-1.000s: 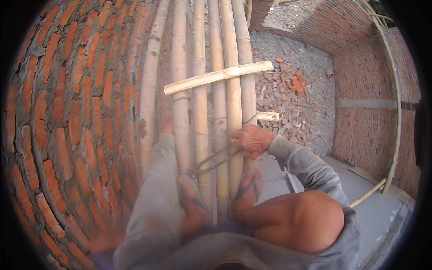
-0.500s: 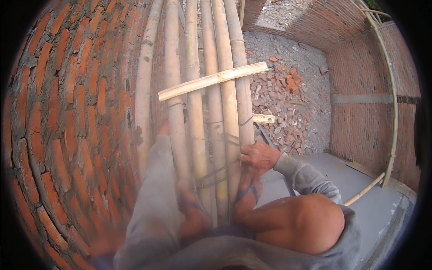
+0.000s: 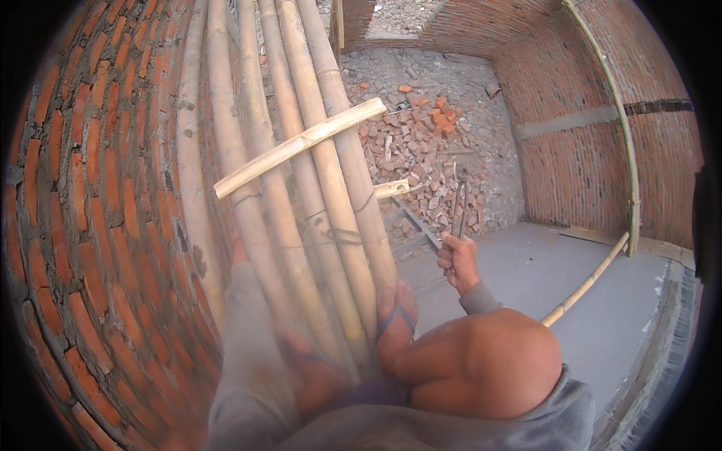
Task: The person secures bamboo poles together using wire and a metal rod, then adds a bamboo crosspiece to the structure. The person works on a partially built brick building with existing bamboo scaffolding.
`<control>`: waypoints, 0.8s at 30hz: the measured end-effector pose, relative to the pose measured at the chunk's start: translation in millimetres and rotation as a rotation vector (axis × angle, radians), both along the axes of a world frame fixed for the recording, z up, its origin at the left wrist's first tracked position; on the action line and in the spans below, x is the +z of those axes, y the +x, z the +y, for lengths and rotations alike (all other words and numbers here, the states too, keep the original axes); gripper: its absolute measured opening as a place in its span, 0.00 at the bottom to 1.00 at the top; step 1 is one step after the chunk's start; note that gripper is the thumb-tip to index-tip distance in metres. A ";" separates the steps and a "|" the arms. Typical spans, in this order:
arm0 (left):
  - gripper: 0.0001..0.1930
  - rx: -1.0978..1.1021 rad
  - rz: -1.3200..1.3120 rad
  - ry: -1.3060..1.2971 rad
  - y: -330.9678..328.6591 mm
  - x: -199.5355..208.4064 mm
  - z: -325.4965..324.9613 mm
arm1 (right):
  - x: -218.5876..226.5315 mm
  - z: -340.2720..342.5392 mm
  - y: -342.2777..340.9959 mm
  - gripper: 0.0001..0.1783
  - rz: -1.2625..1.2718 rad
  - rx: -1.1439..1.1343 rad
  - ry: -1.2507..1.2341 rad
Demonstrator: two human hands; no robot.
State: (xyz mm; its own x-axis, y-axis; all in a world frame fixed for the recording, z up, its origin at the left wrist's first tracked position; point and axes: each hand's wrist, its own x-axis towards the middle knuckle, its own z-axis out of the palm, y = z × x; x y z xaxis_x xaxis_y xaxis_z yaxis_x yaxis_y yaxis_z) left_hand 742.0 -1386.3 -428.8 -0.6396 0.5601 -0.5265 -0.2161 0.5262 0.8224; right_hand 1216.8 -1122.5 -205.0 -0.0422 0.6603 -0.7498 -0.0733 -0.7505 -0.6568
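Note:
My right hand (image 3: 457, 260) is raised to the right of the poles, its fingers closed around a dark, narrow, two-stranded item (image 3: 459, 207) that points up and away; whether it is a strip or a slim tool I cannot make out. Several bamboo poles (image 3: 304, 105) run side by side away from me. A split wooden batten (image 3: 301, 146) lies slantwise across them. Dark ties (image 3: 344, 237) loop around some poles. My left arm, in a grey sleeve, reaches down between the left poles; only a blurred bit of my left hand (image 3: 239, 250) shows, its fingers hidden.
My sandalled feet (image 3: 396, 319) are on the poles. A brick wall (image 3: 113, 225) rises close at left. Far below lie broken bricks (image 3: 421, 146) and a grey floor (image 3: 504, 263). A thin bent pole (image 3: 628, 158) stands at right, by another brick wall.
My right hand has left the poles and moved right, lifting the dark item off them. The view has swung, so the poles appear further left. My left arm stays down among the poles.

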 end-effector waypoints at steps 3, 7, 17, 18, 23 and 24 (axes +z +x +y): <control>0.19 0.008 0.003 -0.009 -0.3 2.1 -5.0 | -10.8 4.5 -15.2 0.03 -0.188 0.146 -0.078; 0.20 0.078 -0.010 -0.074 -2.5 0.8 -20.0 | -5.8 -6.8 -20.6 0.05 -0.270 0.599 -0.103; 0.24 0.329 -0.102 0.022 20.3 12.8 -32.8 | -32.6 -27.5 -26.6 0.06 -0.166 0.215 -0.009; 0.23 0.330 -0.090 0.074 22.1 14.6 -29.4 | -36.1 -30.5 -17.0 0.09 -0.137 0.284 0.052; 0.20 0.385 -0.245 0.190 20.4 29.5 -14.7 | -52.7 -44.6 13.7 0.23 -0.628 0.787 1.049; 0.20 0.394 -0.188 0.234 21.8 33.2 -9.6 | -45.2 -43.0 19.1 0.26 -0.647 0.819 1.205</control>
